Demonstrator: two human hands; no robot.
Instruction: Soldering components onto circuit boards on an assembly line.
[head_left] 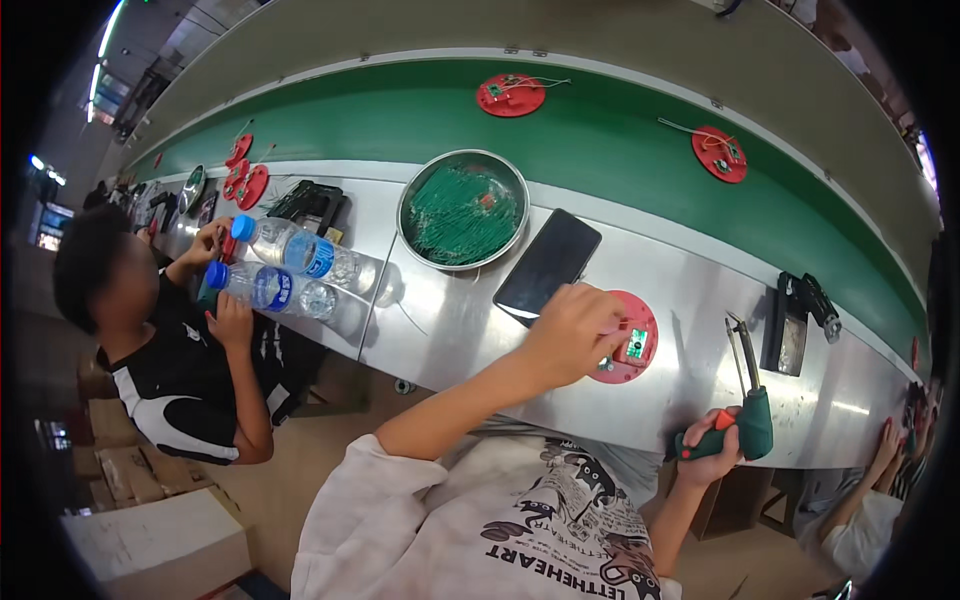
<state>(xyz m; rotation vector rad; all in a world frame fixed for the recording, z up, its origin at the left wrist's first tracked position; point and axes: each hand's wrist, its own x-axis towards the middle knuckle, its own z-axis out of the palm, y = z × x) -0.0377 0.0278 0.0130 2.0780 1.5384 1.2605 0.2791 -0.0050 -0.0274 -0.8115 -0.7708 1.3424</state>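
My left hand [570,330] rests on a round red disc [640,350] that lies on the steel bench and carries a small green circuit board [636,343]. The fingers press down on the disc's left part. My right hand [712,450] is closed around the green handle of a soldering iron [748,390], held near the bench's front edge. Its metal tip points up and away, right of the disc. A black phone [548,265] lies face up just beyond my left hand.
A metal bowl of green wires [463,210] stands left of the phone. Two water bottles [290,270] lie on the bench. More red discs [510,95] ride the green belt [600,140]. A black holder [790,325] stands at right. One person sits at left, another at right.
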